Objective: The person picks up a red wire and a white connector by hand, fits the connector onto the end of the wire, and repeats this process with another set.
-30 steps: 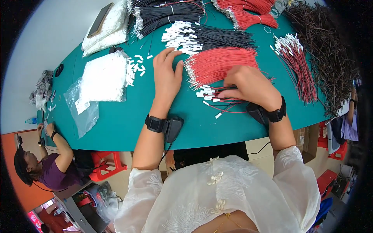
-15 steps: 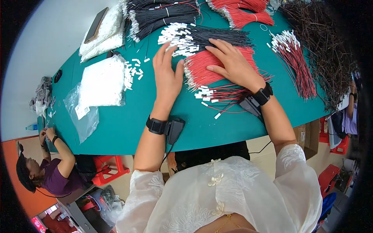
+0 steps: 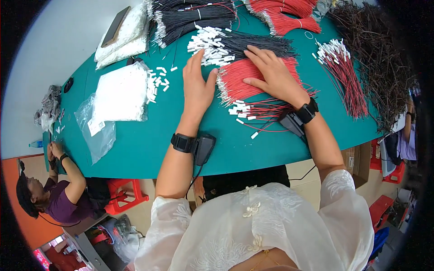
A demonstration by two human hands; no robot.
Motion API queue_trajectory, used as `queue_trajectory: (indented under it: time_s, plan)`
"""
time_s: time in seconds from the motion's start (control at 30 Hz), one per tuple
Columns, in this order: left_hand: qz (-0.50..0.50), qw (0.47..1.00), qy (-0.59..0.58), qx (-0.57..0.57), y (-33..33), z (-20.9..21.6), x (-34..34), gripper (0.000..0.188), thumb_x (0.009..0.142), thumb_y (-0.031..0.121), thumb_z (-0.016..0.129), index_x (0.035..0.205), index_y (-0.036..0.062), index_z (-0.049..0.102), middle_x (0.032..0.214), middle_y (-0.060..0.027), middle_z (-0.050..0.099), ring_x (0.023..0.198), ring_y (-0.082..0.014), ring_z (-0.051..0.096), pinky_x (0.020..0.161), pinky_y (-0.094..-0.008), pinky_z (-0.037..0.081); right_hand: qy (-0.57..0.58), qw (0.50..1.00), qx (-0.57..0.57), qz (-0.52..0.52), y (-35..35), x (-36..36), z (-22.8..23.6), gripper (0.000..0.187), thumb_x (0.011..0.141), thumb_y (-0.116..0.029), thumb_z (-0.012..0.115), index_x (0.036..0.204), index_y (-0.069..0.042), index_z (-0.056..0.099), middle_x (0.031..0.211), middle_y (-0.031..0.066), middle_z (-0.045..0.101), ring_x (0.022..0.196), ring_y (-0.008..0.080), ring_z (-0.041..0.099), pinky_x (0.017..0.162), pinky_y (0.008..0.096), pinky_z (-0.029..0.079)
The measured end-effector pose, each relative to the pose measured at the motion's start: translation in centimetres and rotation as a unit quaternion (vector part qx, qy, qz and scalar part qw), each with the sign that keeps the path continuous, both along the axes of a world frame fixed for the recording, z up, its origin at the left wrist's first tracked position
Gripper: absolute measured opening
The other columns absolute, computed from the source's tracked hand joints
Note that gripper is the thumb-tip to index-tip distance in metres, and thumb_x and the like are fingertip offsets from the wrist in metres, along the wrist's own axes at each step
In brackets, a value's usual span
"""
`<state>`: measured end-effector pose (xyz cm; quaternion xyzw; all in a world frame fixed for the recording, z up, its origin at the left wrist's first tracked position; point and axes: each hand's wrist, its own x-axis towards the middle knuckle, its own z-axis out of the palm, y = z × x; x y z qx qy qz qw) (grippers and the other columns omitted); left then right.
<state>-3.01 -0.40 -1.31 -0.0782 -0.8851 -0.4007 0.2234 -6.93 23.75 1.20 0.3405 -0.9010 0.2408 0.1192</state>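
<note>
My right hand (image 3: 276,77) rests flat, fingers apart, across a bundle of red wires (image 3: 235,81), its fingertips reaching the black wires (image 3: 260,44) just beyond. Those black wires have white plastic connectors (image 3: 209,45) at their left ends. My left hand (image 3: 198,88) is stretched out beside the left ends of both bundles, thumb apart from the fingers, holding nothing; whether its fingertips touch the connectors I cannot tell. Bare metal tips show at the red bundle's left end. Nearer me lie several red and black wires with white connectors (image 3: 239,108), partly under my right wrist.
Loose white connectors (image 3: 157,83) lie by a full clear bag (image 3: 121,92) on the left. Black wire bundles (image 3: 194,22) and red wire bundles (image 3: 289,20) lie at the back. Red wires with connectors (image 3: 341,77) and a dark wire heap (image 3: 370,63) are at right. A co-worker (image 3: 58,198) sits left.
The view has shifted slightly. Both my hands keep nearly the same place at the wires, with the left fingers a little closer together. The co-worker's hands have moved slightly.
</note>
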Motion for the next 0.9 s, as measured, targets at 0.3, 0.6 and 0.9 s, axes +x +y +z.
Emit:
queue_trajectory:
  time_s: [0.3, 0.6, 0.9]
  plan:
    - [0.037, 0.995, 0.084, -0.043, 0.2, 0.2, 0.0, 0.057, 0.087, 0.006, 0.070, 0.141, 0.0041, 0.051, 0.136, -0.0190, 0.055, 0.126, -0.0372, 0.050, 0.107, -0.0439, 0.040, -0.030, 0.998, 0.038, 0.047, 0.6, 0.3, 0.3, 0.049, 0.094, -0.032, 0.067, 0.135, -0.006, 0.058, 0.145, 0.0105, 0.054, 0.131, 0.0325, 0.051, 0.109, 0.0435, 0.040]
    - [0.030, 0.994, -0.084, 0.066, -0.1, 1.4, 1.0, 0.017, 0.087, 0.008, 0.074, 0.105, 0.0072, 0.073, 0.110, -0.0116, 0.065, 0.102, -0.0244, 0.061, 0.084, -0.0342, 0.048, -0.004, 0.996, 0.033, 0.087, 0.5, 1.3, 2.4, 0.027, 0.079, -0.009, 0.077, 0.105, -0.004, 0.072, 0.116, 0.0084, 0.065, 0.110, 0.0290, 0.059, 0.093, 0.0399, 0.050]
    - [0.095, 0.990, 0.098, 0.018, -0.2, 1.4, 1.0, 0.012, 0.084, 0.004, 0.075, 0.094, 0.0087, 0.075, 0.098, -0.0087, 0.065, 0.086, -0.0239, 0.063, 0.074, -0.0357, 0.051, 0.017, 0.995, -0.020, 0.097, 0.2, 1.2, 2.2, 0.016, 0.077, -0.007, 0.077, 0.091, -0.001, 0.070, 0.100, 0.0074, 0.065, 0.098, 0.0288, 0.060, 0.086, 0.0397, 0.052]
